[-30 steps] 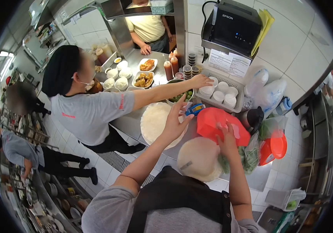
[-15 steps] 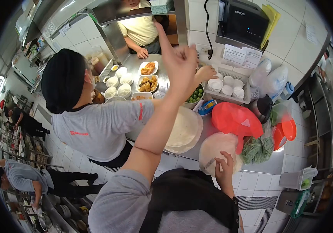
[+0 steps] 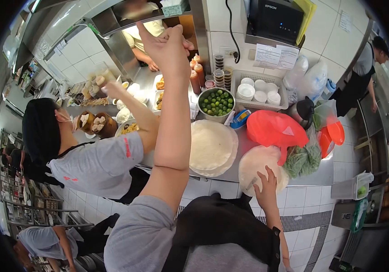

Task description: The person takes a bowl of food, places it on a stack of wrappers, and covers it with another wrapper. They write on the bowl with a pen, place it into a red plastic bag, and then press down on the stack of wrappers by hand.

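Observation:
Raised high over the counter, my left hand (image 3: 169, 47) has its index finger stretched out toward the pass window and the others curled, with nothing in them. Down at the counter's front edge, my right hand (image 3: 267, 185) lies spread over a stack of thin round pale sheets (image 3: 258, 163), which looks plastic-wrapped; its fingertips overlap the sheets. Another, larger stack of round sheets (image 3: 210, 147) lies to the left of it. A red plastic bag (image 3: 274, 129) sits just behind the right-hand stack, beside bagged green leaves (image 3: 303, 161).
A metal bowl of small green citrus fruit (image 3: 217, 102) and a basket of white cups (image 3: 260, 93) stand at the back. A co-worker (image 3: 94, 154) reaches across the counter on my left. Another person (image 3: 146, 43) stands beyond the window. A black printer (image 3: 275, 20) hangs above.
My left hand has swung left in view, still raised with its finger out. My right hand's fingers have spread over the sheets. The co-worker has moved left, an arm now reaching toward the counter's back.

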### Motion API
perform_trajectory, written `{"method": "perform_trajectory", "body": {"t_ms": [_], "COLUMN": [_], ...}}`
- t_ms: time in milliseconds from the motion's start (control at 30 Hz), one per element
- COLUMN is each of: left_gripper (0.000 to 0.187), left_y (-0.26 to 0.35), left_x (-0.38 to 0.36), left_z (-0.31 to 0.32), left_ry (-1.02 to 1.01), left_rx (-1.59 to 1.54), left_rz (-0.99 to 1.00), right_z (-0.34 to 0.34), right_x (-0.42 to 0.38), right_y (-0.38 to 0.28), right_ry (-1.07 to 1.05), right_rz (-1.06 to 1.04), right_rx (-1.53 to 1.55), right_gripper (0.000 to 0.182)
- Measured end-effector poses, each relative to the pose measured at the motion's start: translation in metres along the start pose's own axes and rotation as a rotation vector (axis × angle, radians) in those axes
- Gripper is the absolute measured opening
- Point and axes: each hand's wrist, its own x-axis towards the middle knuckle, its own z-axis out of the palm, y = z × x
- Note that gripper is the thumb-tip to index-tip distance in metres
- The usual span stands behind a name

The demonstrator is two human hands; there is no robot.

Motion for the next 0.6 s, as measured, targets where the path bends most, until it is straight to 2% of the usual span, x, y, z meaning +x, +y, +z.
{"method": "perform_trajectory", "body": {"t_ms": [67,133,200,267,333,467,533,600], "left_gripper": [0.093,0.091,0.090,0.093,0.092,0.092,0.090,0.083], "left_y": [0.009,0.024,0.048,0.071,0.082,0.089,0.091,0.097], "left_x": [0.005,0.005,0.003,0.006,0.015,0.009,-0.002,-0.015], "left_z": [-0.007,-0.012,-0.017,-0.026,-0.036,-0.035,-0.028,-0.021], "left_ry": [0.020,-0.058,-0.052,0.064,0.118,0.120,0.074,0.076], "left_rx": [0.013,0.146,0.176,0.238,0.056,0.079,0.088,0.076], "left_rz": [-0.007,-0.074,0.087,0.218,0.220,0.211,0.139,0.134], "right_z": [0.003,0.003,0.002,0.002,0.000,-0.003,-0.003,-0.002], "right_x": [-0.004,-0.007,-0.012,-0.016,-0.015,-0.009,-0.009,-0.008], "right_y": [-0.004,-0.007,-0.010,-0.010,-0.009,-0.013,-0.015,-0.018], "right_ry": [-0.011,-0.014,-0.049,-0.051,-0.043,-0.035,-0.037,-0.049], "right_rz": [-0.006,0.003,0.021,0.048,0.057,0.042,0.046,0.019], "right_rx": [0.003,0.001,0.026,0.043,0.059,0.042,0.048,0.034], "right_gripper": [0.053,0.052,0.052,0.052,0.051,0.052,0.052,0.053]}}
